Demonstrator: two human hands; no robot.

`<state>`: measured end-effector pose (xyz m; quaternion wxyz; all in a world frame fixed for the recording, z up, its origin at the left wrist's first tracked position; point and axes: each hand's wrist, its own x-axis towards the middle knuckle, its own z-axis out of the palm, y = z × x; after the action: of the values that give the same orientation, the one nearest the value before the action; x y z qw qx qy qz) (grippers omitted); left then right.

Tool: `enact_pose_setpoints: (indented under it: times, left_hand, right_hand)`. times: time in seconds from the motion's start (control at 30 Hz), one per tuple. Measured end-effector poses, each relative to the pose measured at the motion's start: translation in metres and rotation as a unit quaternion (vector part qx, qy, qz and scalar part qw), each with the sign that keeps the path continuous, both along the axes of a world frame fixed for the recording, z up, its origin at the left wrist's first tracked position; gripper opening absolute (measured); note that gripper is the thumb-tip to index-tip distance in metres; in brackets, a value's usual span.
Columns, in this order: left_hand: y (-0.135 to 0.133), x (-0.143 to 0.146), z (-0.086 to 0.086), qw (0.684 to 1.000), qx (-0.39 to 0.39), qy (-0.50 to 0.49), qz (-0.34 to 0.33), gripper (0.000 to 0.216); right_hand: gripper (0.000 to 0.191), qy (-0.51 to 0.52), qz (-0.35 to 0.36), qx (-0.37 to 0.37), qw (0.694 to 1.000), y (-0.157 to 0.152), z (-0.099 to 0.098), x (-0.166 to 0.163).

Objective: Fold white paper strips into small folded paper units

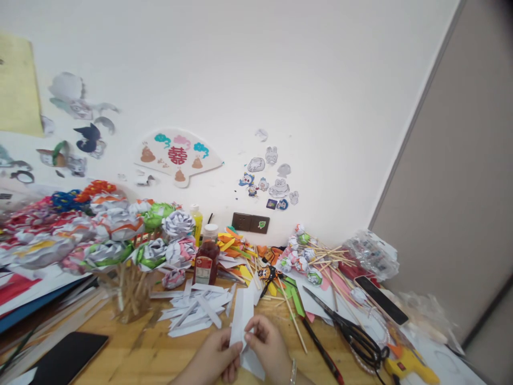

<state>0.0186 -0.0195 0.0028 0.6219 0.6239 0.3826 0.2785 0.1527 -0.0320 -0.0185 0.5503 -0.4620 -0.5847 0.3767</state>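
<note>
A long white paper strip with a lengthwise crease stands between my hands at the front middle of the table. My left hand pinches its left edge between thumb and fingers. On the other side, my right hand, with a bracelet at the wrist, has thumb and fingertips closed on the right edge. The strip's lower end hangs below my fingers, tilted to the right. Just left of it lies a pile of folded white paper strips.
Paper flowers crowd the left, some in a clear cup. A red-liquid bottle stands behind the pile. On the right are black scissors, a pen, a yellow glue gun and a phone. A dark phone lies front left.
</note>
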Motion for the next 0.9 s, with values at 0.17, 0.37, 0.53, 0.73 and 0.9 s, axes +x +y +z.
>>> enact_pose_setpoints:
  times: [0.17,0.37,0.53,0.73,0.9]
  left_hand:
    - [0.0002,-0.0007,0.0007,1.000,0.005,0.004,-0.008,0.050]
    - [0.0021,-0.0015,-0.0050,1.000,0.009,0.005,-0.023,0.049]
    - [0.0013,-0.0011,-0.0017,1.000,-0.001,-0.010,-0.013,0.046]
    - [0.0054,-0.0024,0.0016,0.999,-0.031,-0.034,-0.007,0.045]
    - [0.0057,-0.0003,-0.0006,0.999,-0.013,-0.036,0.015,0.046]
  right_hand:
    - [0.006,0.007,0.003,-0.001,1.000,-0.0022,0.0040,-0.0010]
    - [0.006,0.023,0.006,-0.004,1.000,-0.0015,0.0018,-0.0015]
    - [0.009,0.030,0.020,-0.009,0.999,-0.0015,-0.0011,-0.0008]
    - [0.019,0.049,0.056,-0.013,0.997,-0.0006,0.0007,-0.0015]
    - [0.012,0.029,0.035,-0.022,0.999,0.0004,-0.0014,-0.0017]
